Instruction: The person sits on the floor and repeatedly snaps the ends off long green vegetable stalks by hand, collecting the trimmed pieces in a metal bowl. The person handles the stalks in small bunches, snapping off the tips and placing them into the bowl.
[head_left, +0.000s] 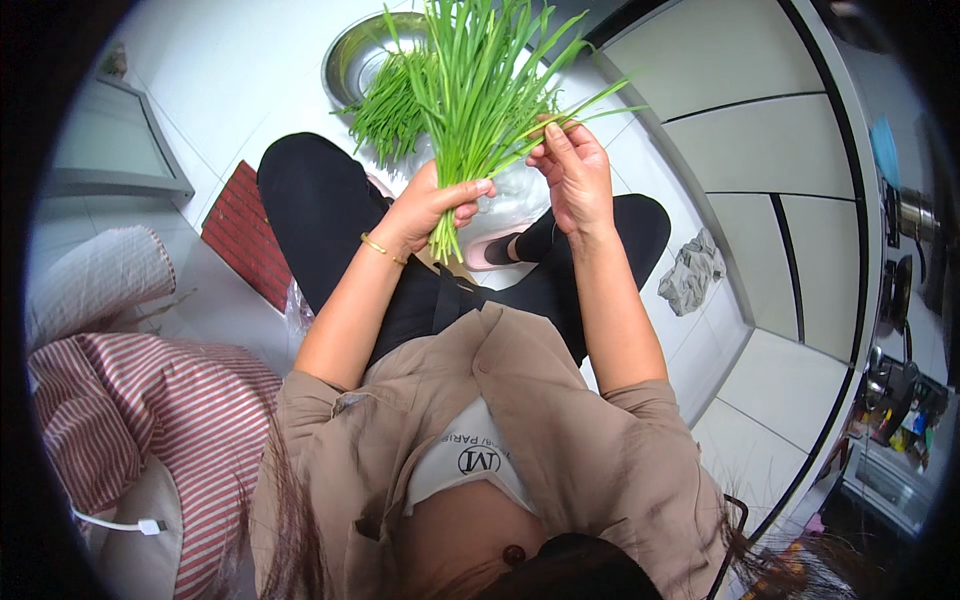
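My left hand (424, 210) is closed around the lower stalks of a large bunch of green garlic chives (476, 97). The cut ends stick out below the fist, and the long leaves fan upward. To the right of the bunch, my right hand (576, 176) pinches a few blades that lean out to the right, between thumb and fingers. Behind the bunch lies another heap of chives (391, 112), next to a stainless steel basin (339, 64). Clear plastic (517, 196) is spread under the hands, partly hidden by them. The bunch covers the basin's right side.
White floor tiles (217, 67) surround my bent knees. At the right stand pale cabinets (757, 142), with a crumpled grey cloth (690, 274) on the floor before them. A red mat (247, 229) and red-striped fabric (202, 397) lie at the left, with a white cable (120, 523) on the fabric.
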